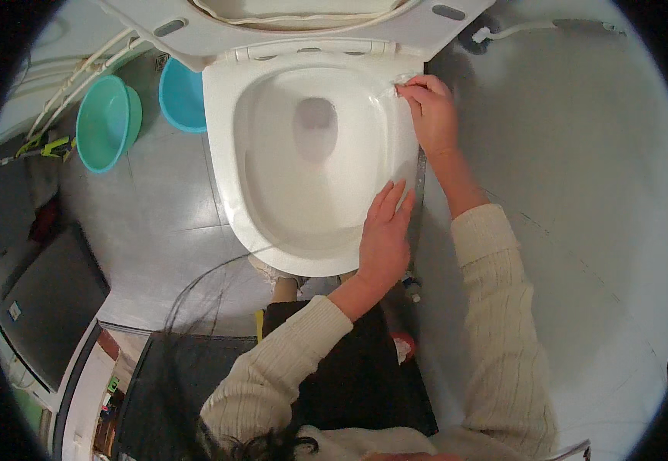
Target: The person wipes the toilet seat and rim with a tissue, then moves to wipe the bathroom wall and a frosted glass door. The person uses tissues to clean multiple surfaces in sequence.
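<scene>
A white toilet bowl (223, 154) fills the middle of the view, its rim exposed and its seat and lid (303, 27) raised at the far side. My right hand (434, 115) is at the far right corner of the rim, fingers closed on a crumpled white tissue (405, 79) pressed against the surface. Lower down, my left hand (385, 240) rests on the right side of the rim with its fingers stretched out and nothing in them.
On the grey tiled floor (169, 192) to the left stand a green basin (105, 123), tilted on its side, and a blue basin (182, 96). White pipes (81, 84) run along the left wall. A smooth grey wall (580, 169) borders the right side.
</scene>
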